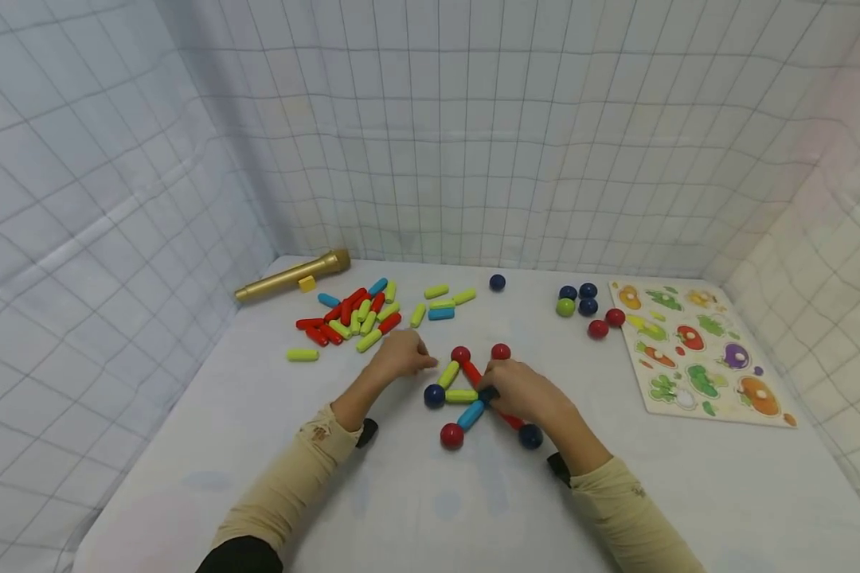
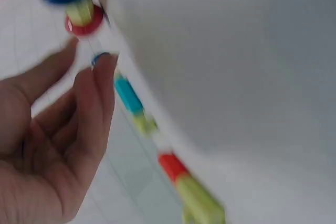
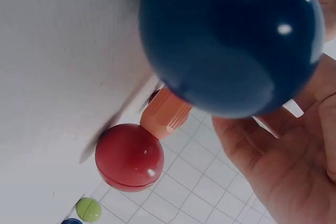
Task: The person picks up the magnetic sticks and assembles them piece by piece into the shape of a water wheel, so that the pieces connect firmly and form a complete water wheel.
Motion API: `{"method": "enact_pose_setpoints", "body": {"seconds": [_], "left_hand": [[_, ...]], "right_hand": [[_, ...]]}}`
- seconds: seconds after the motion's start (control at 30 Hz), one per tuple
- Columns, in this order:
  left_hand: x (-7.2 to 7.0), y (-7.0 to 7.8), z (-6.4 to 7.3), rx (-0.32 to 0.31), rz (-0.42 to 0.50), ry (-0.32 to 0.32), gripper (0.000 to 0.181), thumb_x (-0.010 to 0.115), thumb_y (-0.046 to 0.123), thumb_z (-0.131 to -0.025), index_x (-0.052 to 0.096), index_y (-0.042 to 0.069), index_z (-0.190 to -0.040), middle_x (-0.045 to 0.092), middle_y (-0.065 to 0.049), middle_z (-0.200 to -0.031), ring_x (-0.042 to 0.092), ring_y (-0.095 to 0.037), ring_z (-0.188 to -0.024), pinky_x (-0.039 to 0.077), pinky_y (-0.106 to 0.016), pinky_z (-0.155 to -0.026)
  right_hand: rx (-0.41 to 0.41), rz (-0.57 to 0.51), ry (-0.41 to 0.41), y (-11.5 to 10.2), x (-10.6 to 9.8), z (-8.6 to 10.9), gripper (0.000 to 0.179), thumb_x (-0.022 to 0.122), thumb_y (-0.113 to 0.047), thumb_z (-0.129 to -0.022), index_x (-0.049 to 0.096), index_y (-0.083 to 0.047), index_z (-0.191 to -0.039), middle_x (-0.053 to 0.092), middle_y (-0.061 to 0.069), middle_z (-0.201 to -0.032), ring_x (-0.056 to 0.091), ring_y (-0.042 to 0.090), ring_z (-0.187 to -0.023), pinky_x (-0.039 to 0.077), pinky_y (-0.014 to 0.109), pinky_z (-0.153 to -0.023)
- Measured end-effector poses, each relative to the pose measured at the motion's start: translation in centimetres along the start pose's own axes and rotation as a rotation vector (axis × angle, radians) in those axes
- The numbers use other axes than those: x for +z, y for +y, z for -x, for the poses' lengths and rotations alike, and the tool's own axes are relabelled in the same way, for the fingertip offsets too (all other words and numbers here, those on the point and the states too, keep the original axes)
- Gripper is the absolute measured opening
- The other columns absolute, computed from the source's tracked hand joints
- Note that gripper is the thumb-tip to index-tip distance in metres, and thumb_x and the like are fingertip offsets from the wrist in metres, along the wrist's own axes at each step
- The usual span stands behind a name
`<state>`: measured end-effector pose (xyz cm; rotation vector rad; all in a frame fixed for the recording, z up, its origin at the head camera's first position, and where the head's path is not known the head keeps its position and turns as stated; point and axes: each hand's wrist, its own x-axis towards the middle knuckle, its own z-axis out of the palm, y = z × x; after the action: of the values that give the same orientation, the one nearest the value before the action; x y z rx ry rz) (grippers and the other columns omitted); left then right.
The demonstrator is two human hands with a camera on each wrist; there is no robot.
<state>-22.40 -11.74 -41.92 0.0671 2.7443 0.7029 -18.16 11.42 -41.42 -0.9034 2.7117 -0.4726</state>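
Note:
My right hand [image 1: 525, 390] pinches the dark blue centre ball [image 1: 488, 394] of a flat figure of short rods and balls. A lime rod [image 1: 462, 396], a blue rod [image 1: 471, 415] and a red rod [image 1: 471, 373] run out from that ball. A blue ball [image 3: 231, 40] partly hides the right fingers in the right wrist view; beyond it a red ball [image 3: 129, 157] joins an orange-red rod [image 3: 165, 114]. My left hand [image 1: 399, 356] hovers left of the figure, thumb and fingertips apart, nothing between them. Another lime rod [image 1: 447, 375] lies just beyond its fingertips.
Loose red, lime and blue rods [image 1: 354, 314] are heaped at the back left, near a gold microphone [image 1: 294, 274] and a yellow block [image 1: 306, 284]. Several loose balls [image 1: 588, 306] lie at the back right, beside a vegetable puzzle board [image 1: 717, 418]. Gridded cloth walls [image 1: 487, 159] surround the table.

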Motion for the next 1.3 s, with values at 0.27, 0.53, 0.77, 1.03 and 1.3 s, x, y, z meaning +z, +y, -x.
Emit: {"method": "enact_pose_setpoints", "body": {"seconds": [0.27, 0.53, 0.77, 1.03, 1.3], "left_hand": [[-3.9, -3.2, -0.9, -0.122, -0.307, 0.234, 0.029, 0.073, 0.020, -0.086, 0.064, -0.003, -0.101, 0.064, -0.017, -0.091, 0.061, -0.030, -0.080, 0.056, -0.040, -0.071], [-3.1, -4.3, -1.4, -0.109, -0.413, 0.164, 0.028, 0.062, 0.012, -0.093, 0.060, -0.003, -0.117, 0.065, -0.022, -0.103, 0.063, -0.034, -0.090, 0.058, -0.043, -0.077], [-3.1, -4.1, -1.7, -0.111, -0.462, 0.207, 0.030, 0.061, 0.009, -0.095, 0.060, -0.002, -0.122, 0.067, -0.024, -0.104, 0.066, -0.037, -0.092, 0.059, -0.045, -0.078], [-2.0, -4.6, -1.7, -0.106, -0.537, 0.176, 0.024, 0.063, 0.010, -0.093, 0.066, -0.005, -0.112, 0.068, -0.022, -0.098, 0.066, -0.034, -0.088, 0.059, -0.042, -0.076], [-2.3, -3.8, 0.2, -0.063, -0.260, 0.257, 0.034, 0.062, 0.012, -0.094, 0.061, -0.004, -0.124, 0.069, -0.021, -0.099, 0.067, -0.032, -0.085, 0.059, -0.040, -0.072]], "right_hand": [[0.006, 0.018, 0.044, 0.4, 0.3, 0.4, 0.026, 0.079, -0.005, -0.078, 0.078, -0.011, -0.102, 0.069, -0.001, -0.092, 0.060, 0.010, -0.084, 0.057, 0.027, -0.080], [0.031, 0.001, 0.073, 0.1, 0.3, 0.3, 0.021, 0.080, -0.009, -0.078, 0.078, -0.009, -0.099, 0.072, 0.000, -0.088, 0.057, 0.009, -0.077, 0.055, 0.024, -0.074], [0.095, -0.023, 0.058, -0.2, -0.1, -0.4, 0.017, 0.079, -0.014, -0.080, 0.078, -0.010, -0.096, 0.068, -0.001, -0.083, 0.053, 0.012, -0.074, 0.051, 0.024, -0.069], [0.107, -0.039, 0.034, -0.1, 0.2, -0.3, 0.016, 0.080, -0.014, -0.079, 0.078, -0.009, -0.094, 0.068, -0.001, -0.082, 0.052, 0.012, -0.072, 0.050, 0.024, -0.068], [0.113, -0.038, 0.055, 0.2, 0.6, 0.0, 0.016, 0.080, -0.016, -0.079, 0.078, -0.010, -0.093, 0.066, -0.004, -0.073, 0.051, 0.013, -0.072, 0.047, 0.024, -0.065]]}}
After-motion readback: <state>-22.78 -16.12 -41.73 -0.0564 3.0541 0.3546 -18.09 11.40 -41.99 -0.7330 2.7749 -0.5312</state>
